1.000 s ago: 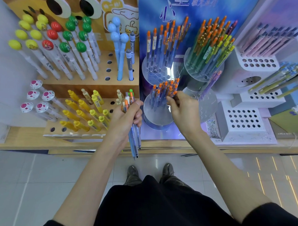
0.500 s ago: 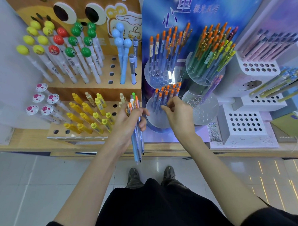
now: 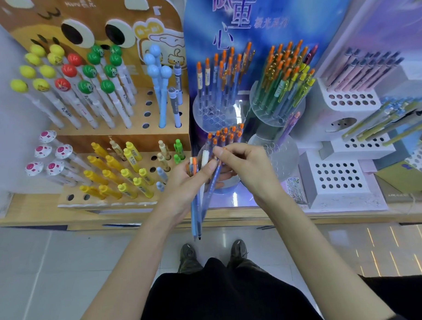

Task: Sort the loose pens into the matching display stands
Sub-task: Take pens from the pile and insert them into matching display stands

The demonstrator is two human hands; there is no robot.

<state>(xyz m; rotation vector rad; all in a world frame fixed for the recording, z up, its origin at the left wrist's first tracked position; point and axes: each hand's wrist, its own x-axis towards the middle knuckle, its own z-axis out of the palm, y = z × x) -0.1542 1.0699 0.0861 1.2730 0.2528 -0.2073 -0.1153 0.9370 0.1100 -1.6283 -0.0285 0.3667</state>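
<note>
The right hand (image 3: pixel 248 168) has been drawn back from the orange-capped pens (image 3: pixel 228 133) in the lower clear stand (image 3: pixel 230 185) and brought against the left hand (image 3: pixel 191 184), so that the two hands are now met in front of that stand. A bundle of pens (image 3: pixel 197 215) is gripped in the left hand, the fingers curled round it. The caps are turned up toward the displays and the tips are pointed down past the front edge of the shelf (image 3: pixel 27 209), over the tiled floor (image 3: pixel 41 261). One blue pen (image 3: pixel 212 183) of the bundle is pinched near its top between the right thumb and forefinger. It is tilted slightly away from the rest, while its lower part is still enclosed by the left hand.

The lower clear stand is set near the front edge of the shelf, before a blue backboard (image 3: pixel 248 38), and is partly hidden by both hands. Two more clear stands (image 3: pixel 213 114) are raised behind it, both filled with orange-capped pens. A further clear stand (image 3: pixel 277 157) is seen just beside the right hand, with one purple pen in it. The left end of the shelf is taken up by a wooden stand (image 3: pixel 136 114), in which white pens with ball tops and short yellow pens are held. White perforated stands (image 3: pixel 337 177) are ranged toward the right end.
</note>
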